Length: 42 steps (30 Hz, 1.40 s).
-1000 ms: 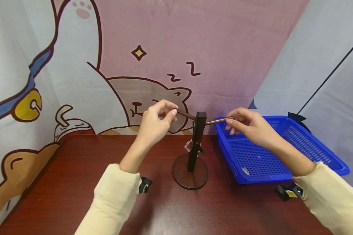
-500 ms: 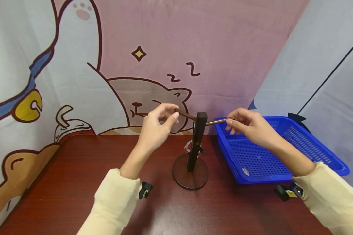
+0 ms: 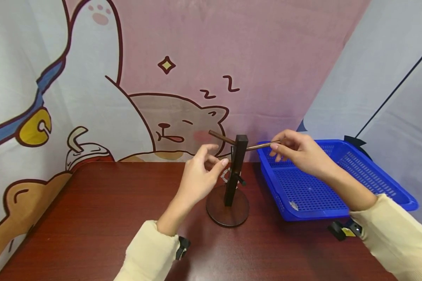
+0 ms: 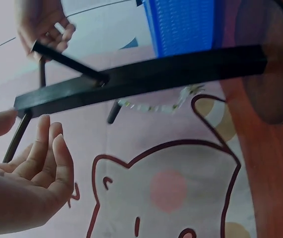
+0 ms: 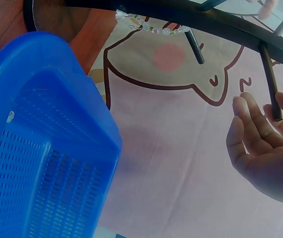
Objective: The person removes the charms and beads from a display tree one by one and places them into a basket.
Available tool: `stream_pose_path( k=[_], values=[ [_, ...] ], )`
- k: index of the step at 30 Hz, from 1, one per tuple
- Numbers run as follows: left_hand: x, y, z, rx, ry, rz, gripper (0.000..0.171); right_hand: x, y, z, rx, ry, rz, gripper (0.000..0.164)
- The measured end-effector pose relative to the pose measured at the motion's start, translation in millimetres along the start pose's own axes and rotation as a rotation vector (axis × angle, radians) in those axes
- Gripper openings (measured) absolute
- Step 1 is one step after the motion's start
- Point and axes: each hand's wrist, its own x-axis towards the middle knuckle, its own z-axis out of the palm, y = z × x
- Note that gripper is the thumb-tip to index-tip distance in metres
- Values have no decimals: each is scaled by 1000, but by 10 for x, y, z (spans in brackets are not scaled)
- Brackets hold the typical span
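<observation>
A dark wooden jewelry stand (image 3: 239, 171) stands upright on its round base (image 3: 227, 214), with pegs sticking out of its post. From a peg behind the post hangs a bracelet of clear beads (image 4: 151, 106), partly hidden in the head view. My right hand (image 3: 297, 150) pinches the tip of the right upper peg (image 5: 269, 82) between thumb and fingers. Just left of the post, below the left upper peg (image 3: 220, 137), is my left hand (image 3: 200, 173). Its thumb and fingers are apart and hold nothing.
A blue plastic basket (image 3: 285, 214) sits right of the stand, under my right forearm. Inside its near left corner is a small whitish patch (image 3: 293, 205). A cartoon-printed cloth (image 3: 267, 58) hangs behind the reddish-brown table (image 3: 126, 203).
My left hand has let go of the left upper peg and moved down and a little right, beside the post. My right hand has kept its pinch on the right peg.
</observation>
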Motion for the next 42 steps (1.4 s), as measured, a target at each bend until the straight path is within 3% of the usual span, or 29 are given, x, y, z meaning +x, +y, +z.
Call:
stream_pose_path(
  k=[12, 21, 42],
  values=[
    [-201, -21, 271, -17, -118, -40, 36, -3, 12, 5, 2, 6, -13, 9],
    [-228, -10, 332, 13, -114, -32, 27, -5, 18, 12, 4, 13, -18, 9],
    [-255, -36, 212, 19, -92, -6, 19, -148, -77, -3, -1, -26, 54, 12]
  ],
)
